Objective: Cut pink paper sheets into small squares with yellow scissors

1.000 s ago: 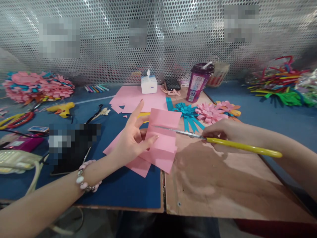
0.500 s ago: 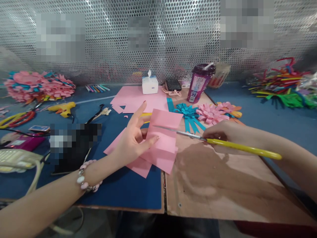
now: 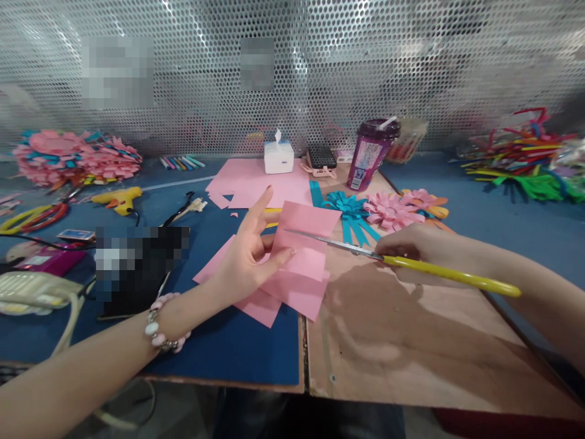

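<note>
My left hand [image 3: 247, 250] pinches a pink paper sheet [image 3: 304, 256] between thumb and fingers and lifts it above the table, index finger pointing up. My right hand [image 3: 414, 247] grips yellow-handled scissors [image 3: 411, 263], whose metal blades lie across the upper part of the sheet. More pink paper [image 3: 256, 302] lies flat under the held sheet, across the blue mat [image 3: 228, 347] and the wooden board [image 3: 411, 347].
Pink sheets [image 3: 256, 180], a tissue box [image 3: 278, 157], a phone [image 3: 321, 157] and a purple cup [image 3: 369, 153] stand at the back. Paper flowers [image 3: 388, 208] lie right of centre, a flower pile [image 3: 75, 157] and yellow glue gun [image 3: 119, 198] at left, coloured strips [image 3: 525, 158] far right.
The scissor blades have slid slightly further across the pink sheet; both hands stay almost in place.
</note>
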A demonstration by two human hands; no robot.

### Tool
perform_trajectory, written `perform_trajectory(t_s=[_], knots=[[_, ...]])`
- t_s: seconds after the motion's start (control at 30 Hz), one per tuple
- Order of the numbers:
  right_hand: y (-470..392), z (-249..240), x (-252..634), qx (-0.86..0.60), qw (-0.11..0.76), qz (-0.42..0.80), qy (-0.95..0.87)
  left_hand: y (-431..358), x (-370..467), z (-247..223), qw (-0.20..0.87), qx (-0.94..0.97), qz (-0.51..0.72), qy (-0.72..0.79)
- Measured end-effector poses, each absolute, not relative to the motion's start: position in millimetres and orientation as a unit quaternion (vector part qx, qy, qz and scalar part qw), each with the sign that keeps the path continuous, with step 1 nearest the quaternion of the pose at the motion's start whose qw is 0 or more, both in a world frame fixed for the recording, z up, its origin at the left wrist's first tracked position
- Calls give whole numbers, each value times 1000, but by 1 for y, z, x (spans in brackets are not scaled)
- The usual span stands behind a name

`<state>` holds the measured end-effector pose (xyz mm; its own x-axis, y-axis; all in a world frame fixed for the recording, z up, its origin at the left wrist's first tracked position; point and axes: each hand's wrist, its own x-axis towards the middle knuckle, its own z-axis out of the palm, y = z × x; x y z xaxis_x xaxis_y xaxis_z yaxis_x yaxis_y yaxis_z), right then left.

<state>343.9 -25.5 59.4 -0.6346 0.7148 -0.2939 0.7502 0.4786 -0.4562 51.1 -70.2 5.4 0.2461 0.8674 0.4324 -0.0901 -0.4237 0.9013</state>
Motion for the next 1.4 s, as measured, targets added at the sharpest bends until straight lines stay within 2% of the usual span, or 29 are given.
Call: perform_trajectory(t_s=[0.37,0.8,1.17,1.4], knots=[[-24,57,343,415,29,-260,871,-69,49,6,425,661,530,320],[-27,51,339,434,-15,-273,859,-66,46,4,430,666,520,318],[-27,50,340,441,-3,-266,857,-64,45,3,429,664,531,305],[-26,50,339,447,-5,-273,852,-65,41,2,422,683,479,357]])
